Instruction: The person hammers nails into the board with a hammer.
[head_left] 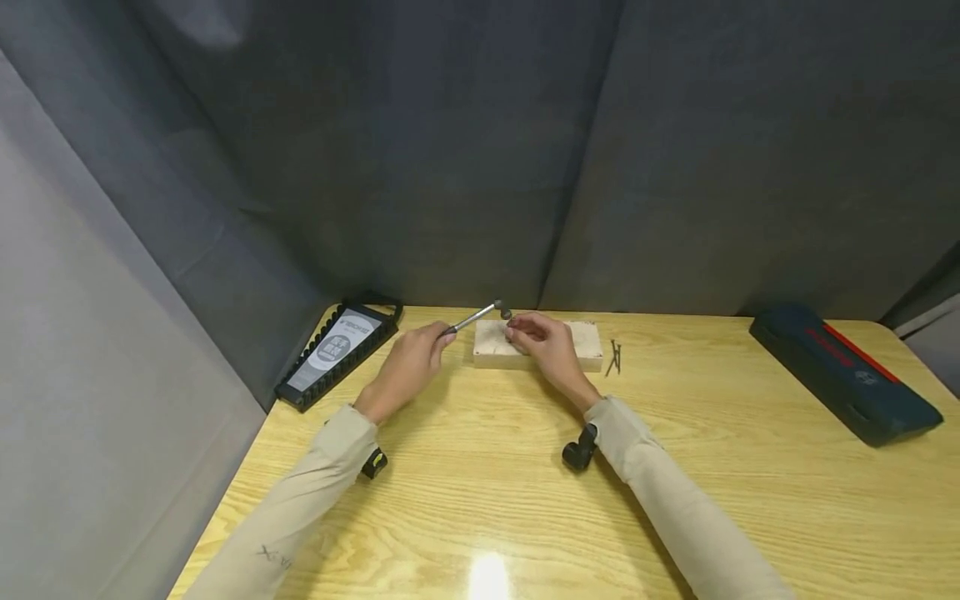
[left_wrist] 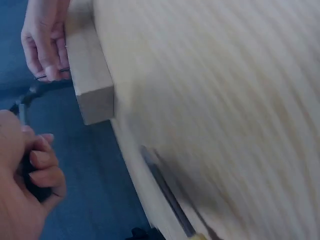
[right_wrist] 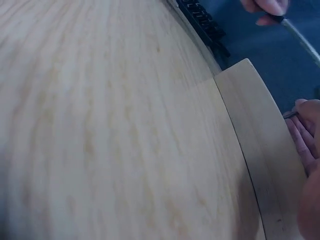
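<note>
Wood block (head_left: 537, 347) sits on the table (head_left: 480, 500) near the back edge, centre. Right hand (head_left: 542, 340) rests on top of the block, fingers curled, pinching a nail (left_wrist: 50, 75) against the block; the nail itself only reads in the left wrist view, thin and dark between the fingertips. In the head view it's too small to tell.

Left hand (head_left: 411, 360) is just left of the block, grip closed round the handle of a small hammer (head_left: 480, 317). Shaft angles up and right, head right beside the right hand's fingertips, above the block. Touching or apart: cannot tell.

Left wrist view: block end face, the right hand's fingers on the nail, left hand's fingers wrapped on the dark handle. Heavily blurred otherwise. Right wrist view: block's long side and top edge, right fingertips (right_wrist: 306, 131) at frame edge, metal hammer shaft top right with the left hand's fingers on it, plus a corner of the black tool rack (right_wrist: 202, 22).

Only the head view shows the rest: loose nails (head_left: 615, 357) on the table just right of the block, black tool rack at the left back corner, dark blue case (head_left: 843, 372) with red stripe well apart at far right. Grey cloth backdrop (head_left: 480, 150) behind.
</note>
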